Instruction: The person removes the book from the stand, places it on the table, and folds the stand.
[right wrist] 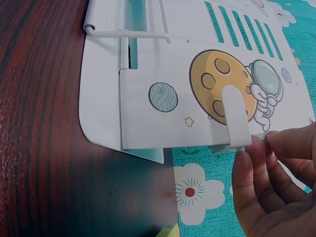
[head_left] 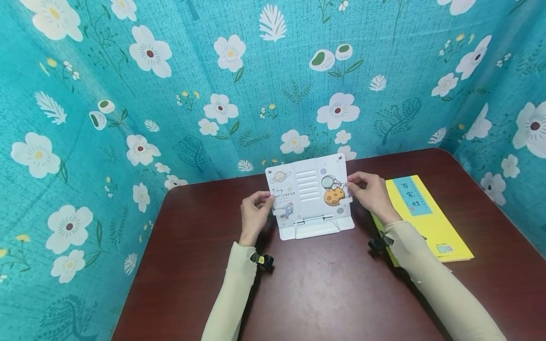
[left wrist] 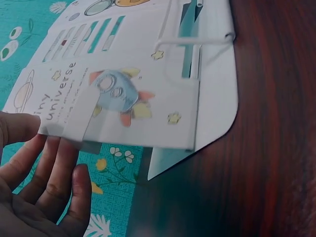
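Observation:
A white book stand (head_left: 309, 199) with a planet, a rocket and an astronaut printed on it stands tilted back on the table. Its slotted panel rises from a flat base, and a wire page holder (head_left: 316, 228) folds across the front. My left hand (head_left: 255, 213) pinches the panel's left edge between thumb and fingers, beside a white side clip (left wrist: 81, 118). On the opposite edge, the thumb and fingertips of my right hand (head_left: 372, 195) pinch the panel just above the right side clip (right wrist: 236, 116).
A yellow book (head_left: 431, 227) with a blue title panel lies on the dark red-brown table (head_left: 324, 293), under and beside the right forearm. Behind the table hangs a teal flowered curtain (head_left: 264, 80). Each wrist wears a small black camera (head_left: 265, 261).

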`<state>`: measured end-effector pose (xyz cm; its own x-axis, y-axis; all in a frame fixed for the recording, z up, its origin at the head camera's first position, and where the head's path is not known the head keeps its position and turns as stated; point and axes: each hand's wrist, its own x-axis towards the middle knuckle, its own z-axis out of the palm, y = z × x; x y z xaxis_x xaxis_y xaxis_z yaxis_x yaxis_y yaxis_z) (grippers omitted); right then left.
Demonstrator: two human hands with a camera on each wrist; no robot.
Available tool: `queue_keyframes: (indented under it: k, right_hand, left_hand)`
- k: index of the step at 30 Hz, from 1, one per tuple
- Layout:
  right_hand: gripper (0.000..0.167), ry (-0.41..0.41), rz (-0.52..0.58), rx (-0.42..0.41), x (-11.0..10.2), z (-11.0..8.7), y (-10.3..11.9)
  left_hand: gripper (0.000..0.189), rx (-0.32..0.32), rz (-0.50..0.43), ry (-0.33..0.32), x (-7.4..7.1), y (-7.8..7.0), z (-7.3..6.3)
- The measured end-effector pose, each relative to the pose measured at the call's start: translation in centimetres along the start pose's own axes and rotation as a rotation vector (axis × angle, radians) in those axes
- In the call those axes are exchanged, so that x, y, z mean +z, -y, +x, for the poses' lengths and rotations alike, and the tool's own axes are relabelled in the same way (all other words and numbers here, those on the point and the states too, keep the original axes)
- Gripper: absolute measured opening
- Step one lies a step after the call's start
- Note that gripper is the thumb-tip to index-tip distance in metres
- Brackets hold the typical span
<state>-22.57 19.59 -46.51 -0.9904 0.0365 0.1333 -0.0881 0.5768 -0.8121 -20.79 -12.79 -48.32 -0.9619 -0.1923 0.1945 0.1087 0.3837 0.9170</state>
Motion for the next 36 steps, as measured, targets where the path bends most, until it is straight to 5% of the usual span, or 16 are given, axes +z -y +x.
queue_keyframes:
  k: [16,26,36]
  right_hand:
    - [0.017,-0.047,-0.002,-0.050,0.8,0.0,-0.3]
    - [0.023,-0.016,-0.008,-0.043,0.8,-0.3,0.5]
    - [0.032,0.014,0.018,-0.022,0.9,-0.5,0.9]
  left_hand:
    - [0.011,0.085,-0.051,0.116,-0.7,0.4,0.1]
    - [0.007,0.126,-0.057,0.126,-1.1,0.0,0.2]
    - [0.006,0.126,-0.116,0.254,-1.7,0.6,0.7]
